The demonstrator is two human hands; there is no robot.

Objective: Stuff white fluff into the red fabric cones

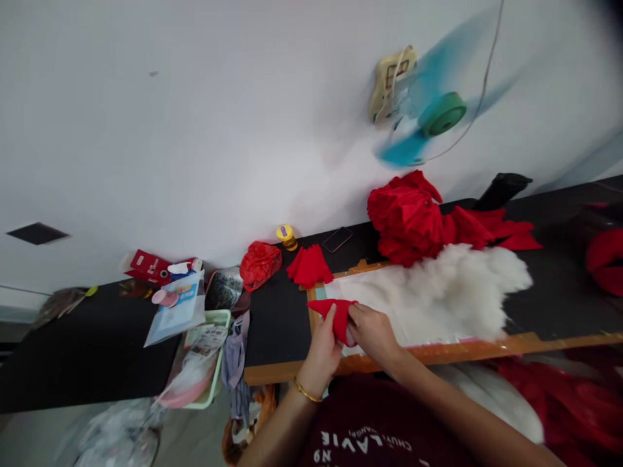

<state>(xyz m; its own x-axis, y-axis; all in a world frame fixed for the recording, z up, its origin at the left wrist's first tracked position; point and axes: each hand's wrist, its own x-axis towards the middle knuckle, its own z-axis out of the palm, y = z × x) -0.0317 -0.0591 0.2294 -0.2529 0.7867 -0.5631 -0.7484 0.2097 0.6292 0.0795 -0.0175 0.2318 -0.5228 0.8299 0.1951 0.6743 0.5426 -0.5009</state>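
Note:
A small red pointed fabric piece, cone-like, is held between my two hands over the front edge of the table. My left hand grips its lower left side, the thumb laid along the cloth. At the wider end, my right hand has its fingers closed at the opening, where a bit of white shows; the fingertips are partly hidden. Just right of my hands, a big heap of white stuffing lies on a white sheet. Beyond the held piece sits a small stack of red fabric pieces.
A large red fabric pile rests against the wall, below a spinning blue fan. Nearby are a phone, a yellow-lidded jar and a red plastic bag. A green-rimmed basket stands between the two tables.

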